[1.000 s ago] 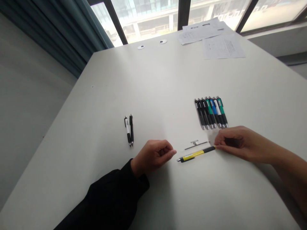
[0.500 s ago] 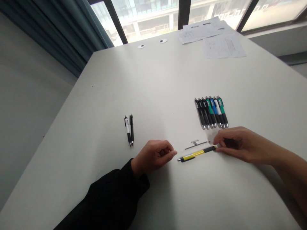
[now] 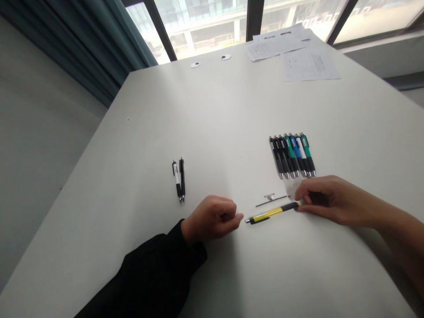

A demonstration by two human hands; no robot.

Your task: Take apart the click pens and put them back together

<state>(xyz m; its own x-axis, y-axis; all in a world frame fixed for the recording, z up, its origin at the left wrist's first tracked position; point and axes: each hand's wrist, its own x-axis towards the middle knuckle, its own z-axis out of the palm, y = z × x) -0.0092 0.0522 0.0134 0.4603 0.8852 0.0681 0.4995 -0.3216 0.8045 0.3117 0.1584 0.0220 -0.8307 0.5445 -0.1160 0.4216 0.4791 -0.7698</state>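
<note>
A yellow pen (image 3: 269,215) with a black grip lies slantwise on the table. At its grip end, my right hand (image 3: 326,201) is closed, thumb and fingertips pinching the pen's end. My left hand (image 3: 213,217) is curled into a loose fist just left of the pen's silver push button, apart from it; nothing shows in its fingers. Behind the pen lies a thin dark refill (image 3: 265,203), roughly parallel to it. Beside the refill sits a small shiny metal piece (image 3: 270,197), too small to make out exactly.
Several pens (image 3: 292,155) in black, green, blue and white lie in a row behind my right hand. A white pen (image 3: 176,176) and a black pen (image 3: 182,179) lie to the left. Papers (image 3: 309,64) and two small white ovals (image 3: 225,57) are near the window.
My left hand's fingers have curled in tighter and its thumb has drawn slightly lower. The right hand and the yellow pen have hardly moved.
</note>
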